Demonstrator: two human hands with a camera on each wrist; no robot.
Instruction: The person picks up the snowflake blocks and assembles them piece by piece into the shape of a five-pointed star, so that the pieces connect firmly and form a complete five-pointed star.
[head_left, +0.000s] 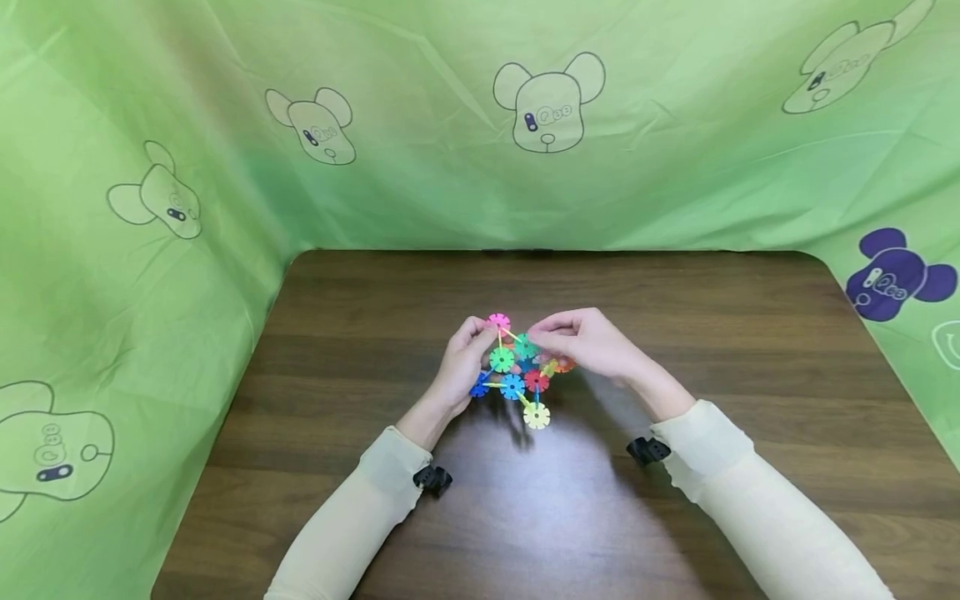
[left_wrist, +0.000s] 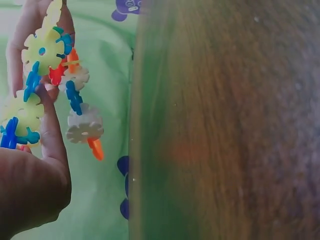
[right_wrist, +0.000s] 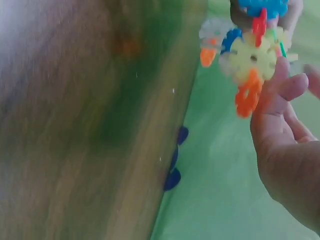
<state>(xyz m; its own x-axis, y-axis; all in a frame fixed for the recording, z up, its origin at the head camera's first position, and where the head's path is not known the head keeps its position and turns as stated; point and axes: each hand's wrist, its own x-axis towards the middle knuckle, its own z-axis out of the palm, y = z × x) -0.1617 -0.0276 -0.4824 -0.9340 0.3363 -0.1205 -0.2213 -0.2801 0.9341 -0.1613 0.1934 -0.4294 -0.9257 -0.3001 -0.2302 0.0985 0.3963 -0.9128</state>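
A structure of interlocked, notched plastic discs (head_left: 512,387) in many colours is held up above the table between both hands. On its left side my left hand (head_left: 456,367) grips it, the thumb near a pink disc (head_left: 498,322). My right hand (head_left: 592,342) pinches the upper right part with thumb and fingertips, beside a teal green disc (head_left: 524,346). A pale yellow disc (head_left: 536,416) sticks out at the bottom. In the left wrist view, white discs (left_wrist: 85,125) and an orange piece hang off one side. Orange discs (right_wrist: 247,97) show below the right fingertips in the right wrist view.
The brown wooden table (head_left: 360,333) has rounded far corners. Green cloth (head_left: 420,167) printed with bear heads surrounds its back and sides. Small black devices (head_left: 432,481) sit at both sleeve cuffs.
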